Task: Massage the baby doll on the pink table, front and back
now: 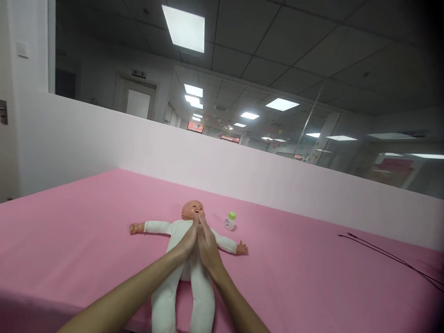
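A baby doll (180, 229) with a white cloth body lies on its back, its arms spread wide and its legs toward me. Over the doll's chest, my left hand (189, 238) and my right hand (208, 245) are pressed palm to palm. The fingers of both are stretched out and point away from me, near the doll's chin. Nothing shows between the palms, though their inner sides are hidden. A small clear bottle (229, 223) with a green cap stands upright beyond the doll's arm on the right, apart from my hands.
A pink cloth (294, 268) covers the table. Two thin black cables (385, 254) run across its right side. Behind it rises a low white wall (222, 162) with glass panels above. At the far left is a door with a handle (3, 112).
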A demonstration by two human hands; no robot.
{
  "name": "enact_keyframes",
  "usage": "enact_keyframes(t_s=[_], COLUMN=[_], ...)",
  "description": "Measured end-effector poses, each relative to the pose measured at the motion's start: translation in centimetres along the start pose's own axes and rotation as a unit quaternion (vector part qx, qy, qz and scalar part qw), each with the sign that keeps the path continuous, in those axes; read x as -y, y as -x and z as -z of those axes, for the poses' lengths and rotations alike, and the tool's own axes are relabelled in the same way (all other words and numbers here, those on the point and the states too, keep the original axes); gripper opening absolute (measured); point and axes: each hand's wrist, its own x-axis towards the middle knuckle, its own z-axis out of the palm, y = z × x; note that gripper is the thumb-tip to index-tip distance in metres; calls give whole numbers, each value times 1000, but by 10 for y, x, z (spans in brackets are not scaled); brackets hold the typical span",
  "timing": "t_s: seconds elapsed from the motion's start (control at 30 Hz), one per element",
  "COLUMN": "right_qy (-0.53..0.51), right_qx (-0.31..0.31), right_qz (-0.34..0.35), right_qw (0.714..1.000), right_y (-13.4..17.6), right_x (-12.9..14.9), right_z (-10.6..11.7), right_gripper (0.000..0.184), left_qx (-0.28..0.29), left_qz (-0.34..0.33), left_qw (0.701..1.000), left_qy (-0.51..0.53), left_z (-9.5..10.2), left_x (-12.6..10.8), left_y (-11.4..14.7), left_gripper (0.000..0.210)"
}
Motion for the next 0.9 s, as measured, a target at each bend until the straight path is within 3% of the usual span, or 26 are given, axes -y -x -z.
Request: enact_keyframes(t_s=[0.07,0.13,0.27,0.37,0.5,0.6,0.77,0.9], right_qy=[22,63,110,120,134,111,109,114], right_qx=[12,65,147,157,86,65,124,188], right_qz=[-37,-53,-11,2,-86,-121,-124,-49], right_qw=[999,994,983,980,984,984,978,974], right_y=[2,7,8,-10,-28,-20,16,18], right_x=[-15,-34,-55,-60,-77,-89,-78,-57], right_z=[4,5,0,-3,-3,1,17,17], right_gripper=[75,70,60,63,74,83,88,71], left_qx=[5,21,53,52,25,17,84,127], left_qz=[-34,-33,-4,-2,12,40,93,33], left_qw=[994,970,916,907,909,917,918,919], left_qy=[-107,-242,-398,-418,-416,-397,-376,-372], left_z=[17,33,45,43,55,72,87,67], left_x=[8,20,43,50,58,64,54,43], left_y=[6,12,15,5,-12,-10,23,32], left_gripper=[69,71,80,85,96,99,101,92])
